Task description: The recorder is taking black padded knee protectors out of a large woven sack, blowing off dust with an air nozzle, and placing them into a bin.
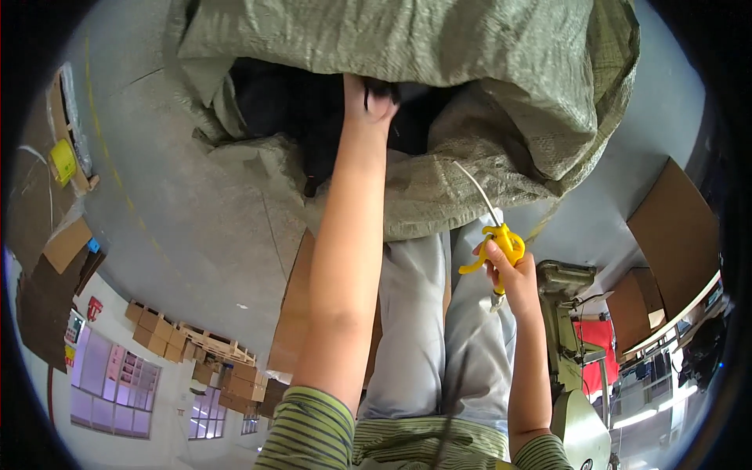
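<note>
A large grey-green woven sack [392,39] lies with its mouth toward me, its rim folded and crumpled. Dark black fabric [290,110] fills the opening. My left hand [374,102] reaches into that mouth, its fingers curled around some of the black fabric; the hand is blurred and its fingertips are hidden. To the right, just below the sack's edge, my right hand [509,270] grips a yellow air blow gun [509,243]. Its long thin metal nozzle [478,188] points up and left toward the sack. A dark hose runs down from its fitting.
A green machine [568,345] stands close at my right, with a red cloth [599,345] beyond it. Cardboard sheets [674,235] lean at the right. Stacked cartons [160,333] and a wooden pallet [215,343] line the far left wall. Grey floor [180,227] spreads left of the sack.
</note>
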